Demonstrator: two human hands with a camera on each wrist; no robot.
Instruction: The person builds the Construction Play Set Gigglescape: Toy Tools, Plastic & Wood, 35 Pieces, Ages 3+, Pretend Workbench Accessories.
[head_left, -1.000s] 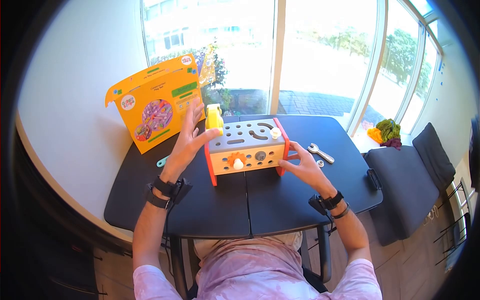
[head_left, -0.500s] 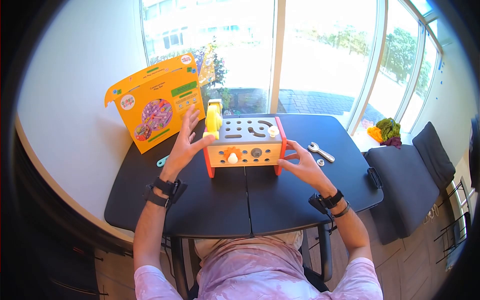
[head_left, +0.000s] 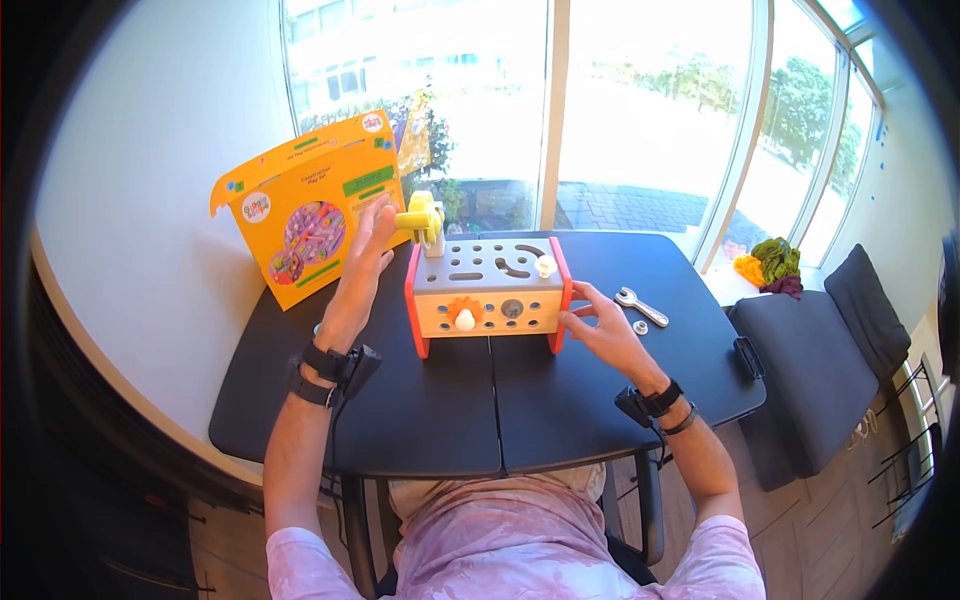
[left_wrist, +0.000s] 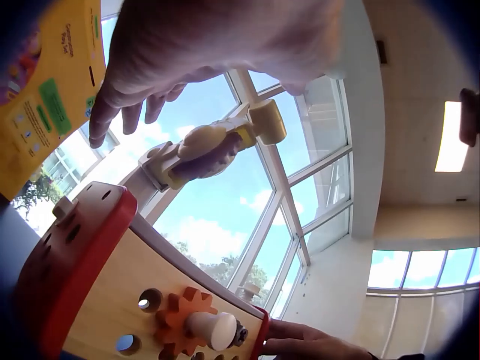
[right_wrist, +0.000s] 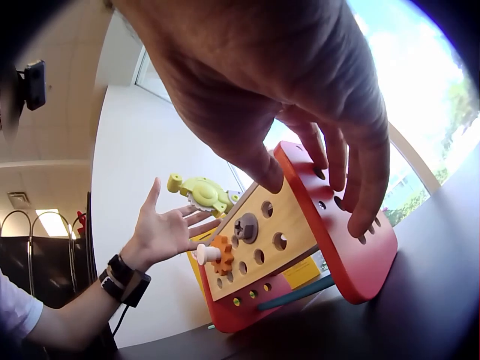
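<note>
A toy workbench [head_left: 436,320] with red side panels and a holed grey top stands on the table. Mounted at its left end is a yellow toy circular saw [right_wrist: 204,193], raised, its handle toward my left hand [head_left: 360,268]. That hand is upright with fingers extended and holds nothing; its fingertips overlap the handle's end in the head view. My right hand [head_left: 612,335] grips the bench's right panel, thumb on the front edge and fingers on the outer red face. An orange gear [left_wrist: 184,321], white peg [left_wrist: 214,330] and grey screw [right_wrist: 245,227] sit in the front.
A toy wrench [head_left: 641,306] and a small white nut [head_left: 640,327] lie right of the bench. A yellow play-set box [head_left: 310,170] stands at the back left. Near the right table edge is a black object [head_left: 748,358]. Windows rise behind the table [head_left: 420,425].
The yellow saw has swung up from its lowered position, its handle now pointing left. My left hand has turned and moved slightly left from the handle. The right hand stays on the panel.
</note>
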